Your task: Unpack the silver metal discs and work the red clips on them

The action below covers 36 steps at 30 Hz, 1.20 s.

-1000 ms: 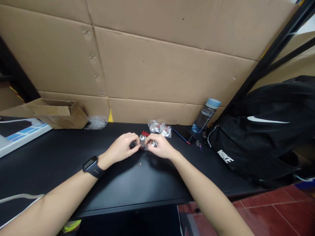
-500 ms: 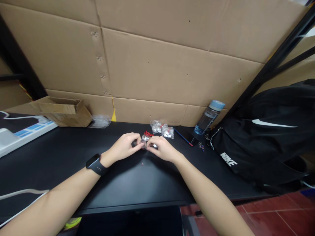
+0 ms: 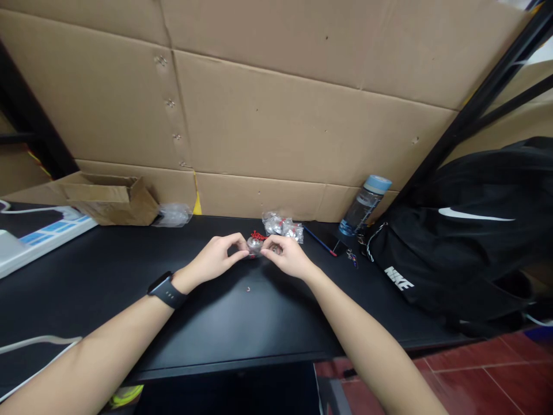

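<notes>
Between my hands is a small clear plastic packet (image 3: 254, 246) with something silvery and round in it. My left hand (image 3: 219, 255) is closed in a pinch at the packet's left edge. From the other side, my right hand (image 3: 287, 257) pinches the packet's right edge with thumb and forefinger. Just behind it lies a bunch of red cord (image 3: 258, 235); whether it belongs to the packet I cannot tell. Farther back are several similar clear packets (image 3: 283, 226) with silvery round pieces and bits of red. A tiny curled scrap (image 3: 247, 289) rests on the black table (image 3: 224, 323).
A water bottle (image 3: 365, 206), a blue pen-like stick (image 3: 319, 240) and small keyring-like items (image 3: 352, 257) are to the right, beside a black bag (image 3: 470, 248). An open cardboard box (image 3: 110, 202), crumpled clear plastic (image 3: 173, 214) and a power strip (image 3: 56, 236) stand left.
My hands have moved slightly apart, showing more of the packet between them. My view has shifted a little to the right.
</notes>
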Motion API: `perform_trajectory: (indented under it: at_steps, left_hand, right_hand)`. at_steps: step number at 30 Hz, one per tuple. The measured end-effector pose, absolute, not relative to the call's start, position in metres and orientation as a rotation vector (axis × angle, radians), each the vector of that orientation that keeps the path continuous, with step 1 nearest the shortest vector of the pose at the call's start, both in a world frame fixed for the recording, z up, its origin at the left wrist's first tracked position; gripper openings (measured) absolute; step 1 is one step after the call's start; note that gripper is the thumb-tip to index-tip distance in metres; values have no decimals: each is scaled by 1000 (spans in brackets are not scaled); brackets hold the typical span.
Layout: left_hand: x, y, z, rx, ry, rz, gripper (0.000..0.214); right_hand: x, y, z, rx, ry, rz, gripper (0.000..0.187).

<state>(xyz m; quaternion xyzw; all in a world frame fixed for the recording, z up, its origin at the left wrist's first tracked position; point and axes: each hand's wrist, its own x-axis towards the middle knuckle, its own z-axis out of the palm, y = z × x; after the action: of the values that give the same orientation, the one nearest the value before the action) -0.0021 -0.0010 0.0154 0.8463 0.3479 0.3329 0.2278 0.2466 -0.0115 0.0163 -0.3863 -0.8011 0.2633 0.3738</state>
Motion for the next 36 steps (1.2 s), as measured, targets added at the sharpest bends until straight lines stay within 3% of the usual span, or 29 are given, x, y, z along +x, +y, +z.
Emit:
perform_trajectory:
  at_steps: [10, 13, 17, 23, 31, 36]
  left_hand:
    - [-2, 9, 7, 2049, 985, 992, 38]
    - [-4, 10, 5, 2016, 1011, 997, 49]
    - [-3, 7, 5, 2046, 1040, 984, 41]
    - [1, 5, 4, 2325, 1091, 955, 18]
    - [-3, 9, -4, 2582, 1181, 664, 29]
    - [-4, 12, -16, 2620, 1263, 666, 30]
  right_hand:
    - [245, -6, 12, -961, -1877, 931, 12]
    - [245, -7, 10, -972, -1840, 972, 24]
    - [245, -7, 6, -1008, -1883, 945, 39]
    - [243, -8, 5, -1083, -2070, 765, 24]
    - [243, -7, 1, -1090, -2221, 596, 29]
    - [240, -12, 4, -982, -2185, 447, 31]
